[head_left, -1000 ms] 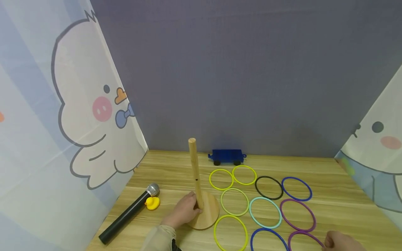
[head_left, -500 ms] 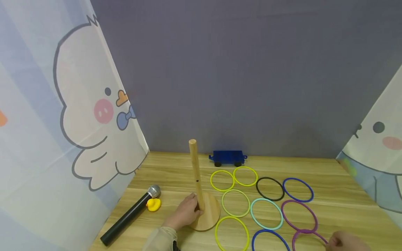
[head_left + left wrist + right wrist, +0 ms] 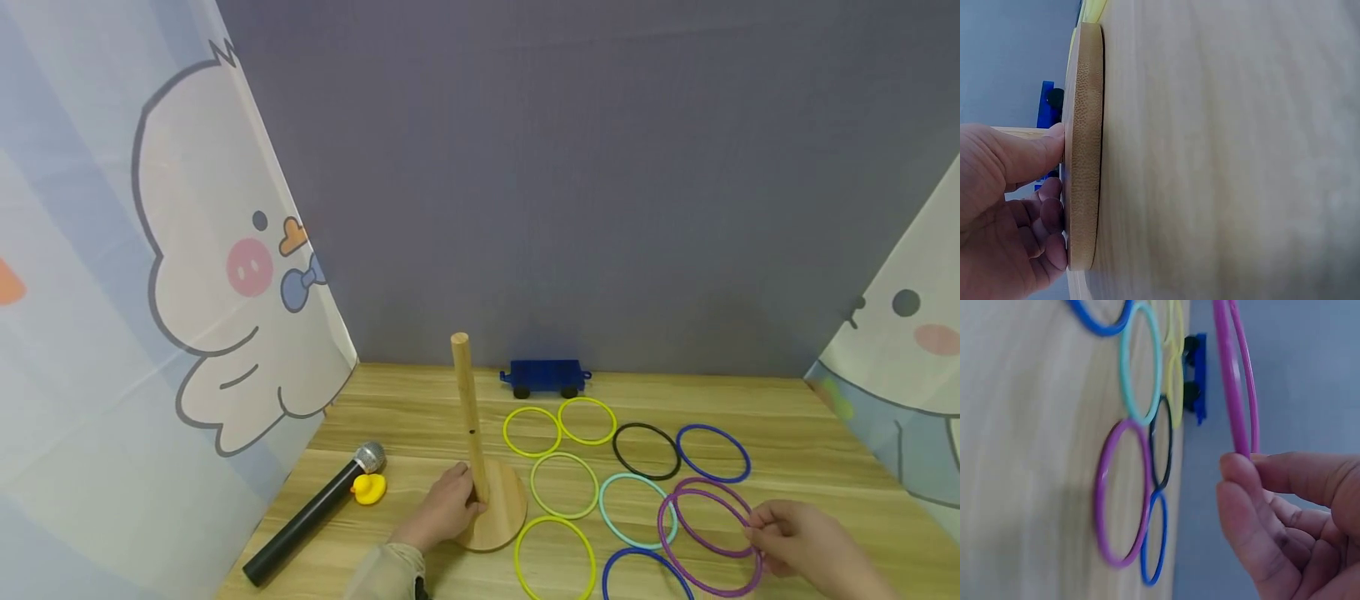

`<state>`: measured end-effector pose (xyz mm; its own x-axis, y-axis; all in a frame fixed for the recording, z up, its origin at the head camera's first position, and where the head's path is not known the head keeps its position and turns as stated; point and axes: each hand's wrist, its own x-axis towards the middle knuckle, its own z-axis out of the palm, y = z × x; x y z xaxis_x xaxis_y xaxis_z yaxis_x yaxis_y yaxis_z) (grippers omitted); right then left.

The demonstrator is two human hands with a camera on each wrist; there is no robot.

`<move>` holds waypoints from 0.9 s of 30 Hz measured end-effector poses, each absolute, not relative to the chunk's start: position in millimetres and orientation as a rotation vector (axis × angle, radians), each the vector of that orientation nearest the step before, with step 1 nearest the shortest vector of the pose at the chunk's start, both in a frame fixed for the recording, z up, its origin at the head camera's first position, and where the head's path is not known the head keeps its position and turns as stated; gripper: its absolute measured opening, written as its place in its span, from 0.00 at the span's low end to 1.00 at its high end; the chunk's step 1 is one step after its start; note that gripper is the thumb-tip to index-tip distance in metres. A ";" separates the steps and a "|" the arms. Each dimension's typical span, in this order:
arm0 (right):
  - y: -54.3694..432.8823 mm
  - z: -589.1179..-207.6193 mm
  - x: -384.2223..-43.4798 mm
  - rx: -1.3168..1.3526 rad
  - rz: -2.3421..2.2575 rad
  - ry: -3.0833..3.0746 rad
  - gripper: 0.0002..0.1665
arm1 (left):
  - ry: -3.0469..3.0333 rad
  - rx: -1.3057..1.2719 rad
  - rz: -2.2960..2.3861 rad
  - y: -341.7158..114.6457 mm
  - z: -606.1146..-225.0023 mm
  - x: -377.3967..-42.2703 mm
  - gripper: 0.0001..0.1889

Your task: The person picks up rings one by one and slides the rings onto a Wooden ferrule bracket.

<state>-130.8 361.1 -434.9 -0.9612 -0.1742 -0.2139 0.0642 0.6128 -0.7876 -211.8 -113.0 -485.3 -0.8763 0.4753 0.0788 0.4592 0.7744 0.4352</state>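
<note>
My left hand (image 3: 442,507) grips the foot of an upright wooden post (image 3: 467,392), just above its round wooden base (image 3: 506,508). Seen from the left wrist, the thumb and fingers of that hand lie close against the base's top face. Between thumb and fingers of my right hand (image 3: 802,542) a purple ring (image 3: 1230,375) is pinched by its edge, raised off the table. Below it, a second purple ring (image 3: 1099,500) lies flat. A turquoise ring (image 3: 602,510) and a blue ring (image 3: 609,567) lie to the left of the held ring.
Yellow rings (image 3: 516,554), a black ring (image 3: 617,454) and another blue ring (image 3: 746,462) lie on the wooden table (image 3: 795,433). A blue toy wagon (image 3: 546,376) stands at the back. A microphone (image 3: 315,508) and a yellow rubber duck (image 3: 369,489) lie on the left.
My right hand has lifted the nearer purple ring off the table and moved it slightly forward, so it overlaps the other purple ring in view. My left hand stays on the post.
</note>
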 end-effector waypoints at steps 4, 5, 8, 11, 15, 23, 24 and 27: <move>344.7 -421.8 -139.3 -0.145 -1.388 2.559 0.14 | 2.918 0.764 0.710 -113.8 -485.1 -210.5 0.12; 340.4 -418.5 -141.1 -0.171 -1.410 2.562 0.15 | 2.921 0.764 0.708 -113.9 -485.3 -210.3 0.11; 326.9 -408.6 -146.3 -0.221 -1.471 2.561 0.19 | 2.937 0.769 0.702 -114.2 -486.6 -210.7 0.11; 313.5 -399.5 -150.8 -0.246 -1.508 2.561 0.22 | 2.958 0.764 0.690 -114.1 -488.4 -210.8 0.15; 296.4 -389.7 -157.4 -0.297 -1.560 2.571 0.22 | 2.961 0.740 0.686 -113.7 -491.1 -211.8 0.18; 266.6 -367.4 -171.1 -0.320 -1.659 2.533 0.23 | 2.984 0.781 0.720 -113.3 -493.3 -213.6 0.16; 263.2 -364.0 -172.7 -0.319 -1.664 2.529 0.23 | 2.981 0.780 0.724 -113.4 -493.6 -213.4 0.16; 252.5 -352.3 -176.8 -0.319 -1.666 2.534 0.24 | 2.976 0.776 0.740 -113.6 -493.8 -212.8 0.14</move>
<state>-176.8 252.5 -352.3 -0.9739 -0.2237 0.0376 -0.1232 0.3825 -0.9157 -212.8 -113.6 -493.8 -0.8795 0.4563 0.1349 0.4663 0.7702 0.4352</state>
